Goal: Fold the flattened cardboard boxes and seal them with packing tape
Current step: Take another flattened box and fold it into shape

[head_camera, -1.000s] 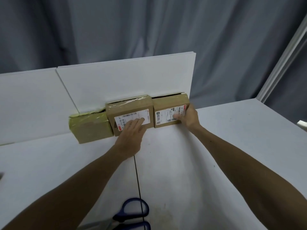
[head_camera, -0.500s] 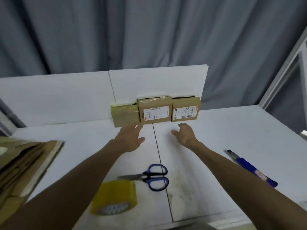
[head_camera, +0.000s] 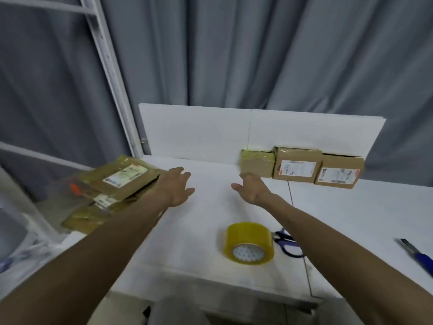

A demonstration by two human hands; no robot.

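Observation:
Three sealed cardboard boxes [head_camera: 297,169] stand in a row against the white back panel at the far right. A stack of flattened cardboard boxes [head_camera: 110,191] lies at the table's left edge. My left hand [head_camera: 174,186] hovers with spread fingers just right of that stack, holding nothing. My right hand [head_camera: 251,187] is open above the table's middle, in front of the leftmost sealed box. A roll of yellow packing tape [head_camera: 249,242] lies on its side near the front edge.
Blue-handled scissors [head_camera: 289,245] lie right of the tape, partly behind my right forearm. A blue utility knife [head_camera: 419,256] lies at the far right. A white metal frame [head_camera: 110,73] and grey curtains stand behind the white table [head_camera: 351,219].
Both hands have let go of the sealed boxes and drawn back, then swung left. My view has turned left, bringing the flattened stack, tape and scissors into sight.

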